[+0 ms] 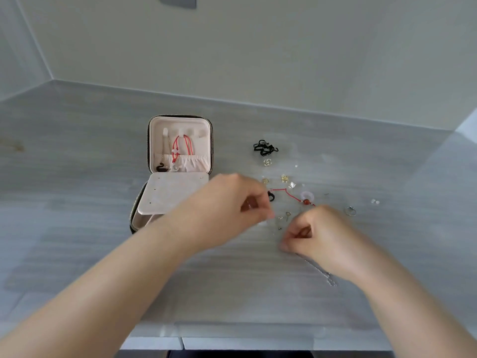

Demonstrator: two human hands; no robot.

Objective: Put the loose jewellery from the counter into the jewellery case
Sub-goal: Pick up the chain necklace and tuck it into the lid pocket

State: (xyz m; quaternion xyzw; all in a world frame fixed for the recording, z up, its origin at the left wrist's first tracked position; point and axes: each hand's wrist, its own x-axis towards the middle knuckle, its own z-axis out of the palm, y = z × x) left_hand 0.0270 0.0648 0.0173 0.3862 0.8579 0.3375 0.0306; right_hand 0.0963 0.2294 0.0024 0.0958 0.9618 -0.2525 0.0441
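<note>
On the counter [77, 228], right of the open case [202, 140], loose jewellery [284, 178] lies scattered, the right hand [322, 236] pinching a chain [328, 277], the left hand [232, 200] curled, perhaps pinching something too small to tell.

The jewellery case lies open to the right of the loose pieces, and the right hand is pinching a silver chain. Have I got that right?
Not quite: the head view shows the open jewellery case to the left of the loose pieces, not the right. The right hand does pinch a silver chain.
</note>
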